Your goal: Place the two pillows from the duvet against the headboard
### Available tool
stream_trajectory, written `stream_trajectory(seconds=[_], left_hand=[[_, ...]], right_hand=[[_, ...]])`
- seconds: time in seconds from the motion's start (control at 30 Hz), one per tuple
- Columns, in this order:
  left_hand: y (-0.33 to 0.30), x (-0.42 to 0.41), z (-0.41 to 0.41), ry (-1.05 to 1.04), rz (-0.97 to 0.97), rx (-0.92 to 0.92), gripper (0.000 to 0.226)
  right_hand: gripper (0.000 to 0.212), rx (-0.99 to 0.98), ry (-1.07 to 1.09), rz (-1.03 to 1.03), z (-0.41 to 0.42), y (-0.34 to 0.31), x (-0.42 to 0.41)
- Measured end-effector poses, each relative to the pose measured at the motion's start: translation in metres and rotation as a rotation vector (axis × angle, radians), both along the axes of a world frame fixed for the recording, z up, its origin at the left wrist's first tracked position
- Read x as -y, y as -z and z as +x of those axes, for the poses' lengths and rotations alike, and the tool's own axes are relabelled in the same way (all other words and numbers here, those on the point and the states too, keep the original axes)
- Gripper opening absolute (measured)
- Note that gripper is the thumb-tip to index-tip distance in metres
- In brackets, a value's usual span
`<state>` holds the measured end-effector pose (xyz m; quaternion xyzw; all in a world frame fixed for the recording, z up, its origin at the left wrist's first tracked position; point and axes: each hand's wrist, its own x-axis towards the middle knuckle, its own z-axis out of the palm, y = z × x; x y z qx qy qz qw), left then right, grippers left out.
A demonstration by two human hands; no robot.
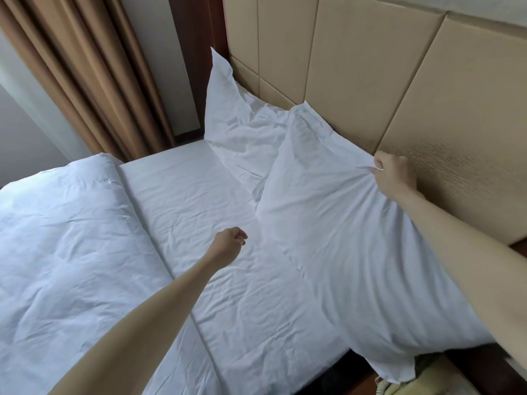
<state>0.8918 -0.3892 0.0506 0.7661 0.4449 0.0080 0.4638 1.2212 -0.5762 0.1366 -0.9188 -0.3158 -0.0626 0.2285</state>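
Observation:
Two white pillows lean on the tan padded headboard [370, 67]. The far pillow [236, 126] stands with one corner pointing up near the curtain. The near pillow [342, 229] lies along the headboard and overlaps the far one's lower edge. My right hand [393, 173] pinches the near pillow's top edge against the headboard. My left hand [229, 245] hovers over the white sheet [199, 201], fingers curled into a loose fist with nothing in it. The folded white duvet [65, 240] covers the left part of the bed.
Brown curtains [94, 75] hang at the far left beside a dark wooden panel [196, 52]. A dark wooden bedside surface with a pale corded object [399, 386] sits at the bottom right, under the near pillow's overhanging corner.

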Motion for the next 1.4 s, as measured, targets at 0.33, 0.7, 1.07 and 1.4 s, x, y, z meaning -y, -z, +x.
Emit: stream_trajectory(seconds=[0.33, 0.7, 1.07, 1.4], left_hand=[[-0.005, 0.015, -0.015, 0.050, 0.059, 0.000, 0.027], [-0.003, 0.021, -0.042, 0.056, 0.076, -0.037, 0.026], [-0.028, 0.034, -0.029, 0.130, -0.004, 0.030, 0.024], [-0.063, 0.004, -0.078, -0.029, 0.028, 0.164, 0.028]], right_hand=[[0.029, 0.292, -0.070, -0.473, -0.035, 0.028, 0.010], [0.077, -0.313, 0.090, -0.452, -0.050, 0.067, 0.056], [0.063, -0.292, 0.091, -0.510, -0.068, 0.053, 0.051], [0.019, 0.038, -0.107, -0.211, -0.137, 0.013, 0.001]])
